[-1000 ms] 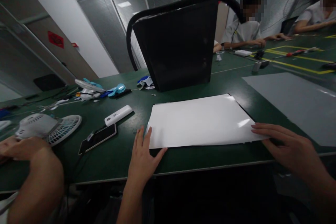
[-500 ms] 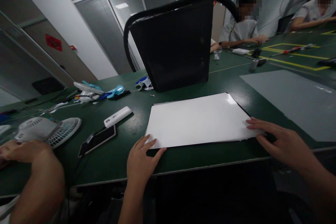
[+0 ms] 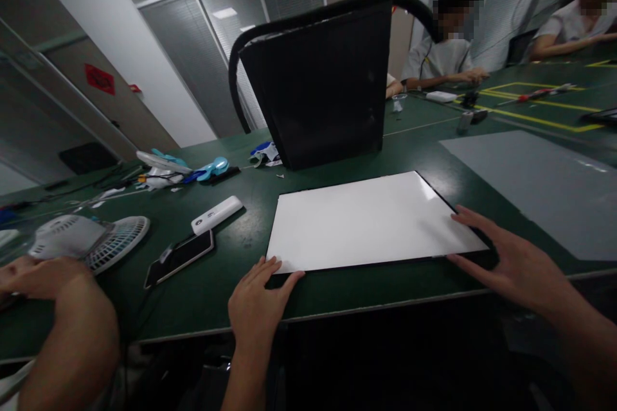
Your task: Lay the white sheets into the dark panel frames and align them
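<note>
A flat white panel [image 3: 366, 221] with a thin black border lies on the green table in front of me. My left hand [image 3: 258, 292] is at its near left corner, fingertips on the left side and thumb along the near edge. Spread around the near right corner, my right hand [image 3: 508, 257] has its fingers by the right edge and its thumb touching the near edge. Both hands are open, with thumb and fingers apart. What lies under the white surface is hidden.
A dark board in a curved black frame [image 3: 322, 83] stands behind the panel. To the right is a grey sheet [image 3: 540, 186]. A phone [image 3: 180, 259], a white device [image 3: 216, 214] and a white fan [image 3: 118, 244] lie left, beside another person's arm [image 3: 80, 327]. People sit across the table.
My right hand's fingers have moved off the panel's top surface to its right edge, with the thumb now at the near edge. The white surface now lines up more evenly with its black border.
</note>
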Available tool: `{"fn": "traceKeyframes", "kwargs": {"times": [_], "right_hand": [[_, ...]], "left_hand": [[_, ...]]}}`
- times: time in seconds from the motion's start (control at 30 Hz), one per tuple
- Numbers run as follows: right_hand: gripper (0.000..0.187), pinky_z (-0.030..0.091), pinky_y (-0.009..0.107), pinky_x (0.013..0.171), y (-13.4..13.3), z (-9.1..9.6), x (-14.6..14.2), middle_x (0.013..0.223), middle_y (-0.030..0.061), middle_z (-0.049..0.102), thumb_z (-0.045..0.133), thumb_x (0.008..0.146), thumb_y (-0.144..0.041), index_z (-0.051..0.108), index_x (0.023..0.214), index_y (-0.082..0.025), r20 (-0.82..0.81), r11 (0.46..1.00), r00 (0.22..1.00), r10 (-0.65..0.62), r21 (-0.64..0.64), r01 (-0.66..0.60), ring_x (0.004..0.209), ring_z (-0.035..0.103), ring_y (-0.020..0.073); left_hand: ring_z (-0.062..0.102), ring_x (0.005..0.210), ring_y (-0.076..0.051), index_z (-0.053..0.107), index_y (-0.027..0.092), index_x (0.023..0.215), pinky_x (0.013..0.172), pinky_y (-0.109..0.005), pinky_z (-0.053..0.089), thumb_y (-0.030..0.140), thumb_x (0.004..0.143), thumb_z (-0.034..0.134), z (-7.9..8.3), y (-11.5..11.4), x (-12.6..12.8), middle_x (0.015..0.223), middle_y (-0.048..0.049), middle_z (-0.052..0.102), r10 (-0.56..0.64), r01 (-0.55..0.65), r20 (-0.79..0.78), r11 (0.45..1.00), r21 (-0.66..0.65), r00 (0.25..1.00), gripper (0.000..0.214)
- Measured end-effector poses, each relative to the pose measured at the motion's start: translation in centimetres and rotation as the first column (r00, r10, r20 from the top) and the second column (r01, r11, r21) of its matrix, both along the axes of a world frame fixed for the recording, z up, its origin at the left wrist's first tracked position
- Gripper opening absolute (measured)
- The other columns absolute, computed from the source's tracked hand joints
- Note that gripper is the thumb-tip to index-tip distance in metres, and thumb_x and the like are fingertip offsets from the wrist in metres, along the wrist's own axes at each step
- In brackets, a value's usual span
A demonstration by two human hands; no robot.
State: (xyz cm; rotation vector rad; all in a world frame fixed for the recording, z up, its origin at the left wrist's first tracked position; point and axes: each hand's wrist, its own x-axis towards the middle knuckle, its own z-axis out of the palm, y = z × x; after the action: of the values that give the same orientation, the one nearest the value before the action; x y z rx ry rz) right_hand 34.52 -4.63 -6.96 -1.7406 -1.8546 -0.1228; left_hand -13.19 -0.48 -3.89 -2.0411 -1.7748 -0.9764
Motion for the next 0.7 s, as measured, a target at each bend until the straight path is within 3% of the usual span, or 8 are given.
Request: {"fn": "traceKeyframes", "kwargs": {"times": [0.1,0.3,0.47,0.7], "right_hand": [[0.075,0.055,0.060,0.112,0.21,-0.33,0.20,0.151,0.0027,0.058,0.052,0.095,-0.080,0.048,0.155,-0.035,0.038,0.999,0.999,0.035,-0.003,-0.035,0.130,0.062,0.0324],[0.068,0.053,0.058,0.115,0.25,-0.75,0.26,0.156,-0.0008,0.053,0.049,0.100,-0.077,0.050,0.154,-0.035,0.063,0.999,0.997,0.051,-0.004,-0.051,0.139,0.056,0.0271],[0.066,0.051,0.060,0.117,0.31,-0.53,0.54,0.161,0.0004,0.047,0.045,0.103,-0.073,0.053,0.154,-0.032,0.099,0.994,0.991,0.095,-0.065,-0.089,0.146,0.049,0.0281],[0.064,0.055,0.059,0.112,0.56,-0.44,0.19,0.158,0.0056,0.049,0.040,0.104,-0.070,0.069,0.141,-0.026,0.125,0.992,0.987,0.096,-0.090,-0.085,0.138,0.057,0.0311]], "left_hand": [[0.079,0.107,-0.034,0.085,0.019,0.097,0.100,-0.048,0.064,0.049,0.079,0.091,0.06,-0.02,0.10,0.112,-0.0099,0.082,0.001,-0.001,0.005,1.000,-0.001,1.000,0.036],[0.078,0.110,-0.034,0.085,0.020,0.097,0.102,-0.050,0.063,0.055,0.082,0.086,-0.11,0.18,0.01,0.114,-0.0091,0.082,0.001,0.000,0.032,1.000,-0.031,0.999,0.038],[0.077,0.111,-0.034,0.085,0.021,0.096,0.104,-0.052,0.061,0.060,0.084,0.082,0.03,0.24,-0.03,0.114,-0.0098,0.082,0.007,-0.002,0.061,0.998,-0.070,0.998,0.041],[0.070,0.116,-0.035,0.084,0.023,0.101,0.107,-0.055,0.056,0.068,0.083,0.079,0.48,0.80,-0.36,0.121,-0.0089,0.079,-0.054,0.067,0.097,0.988,-0.136,0.994,0.048]]}}
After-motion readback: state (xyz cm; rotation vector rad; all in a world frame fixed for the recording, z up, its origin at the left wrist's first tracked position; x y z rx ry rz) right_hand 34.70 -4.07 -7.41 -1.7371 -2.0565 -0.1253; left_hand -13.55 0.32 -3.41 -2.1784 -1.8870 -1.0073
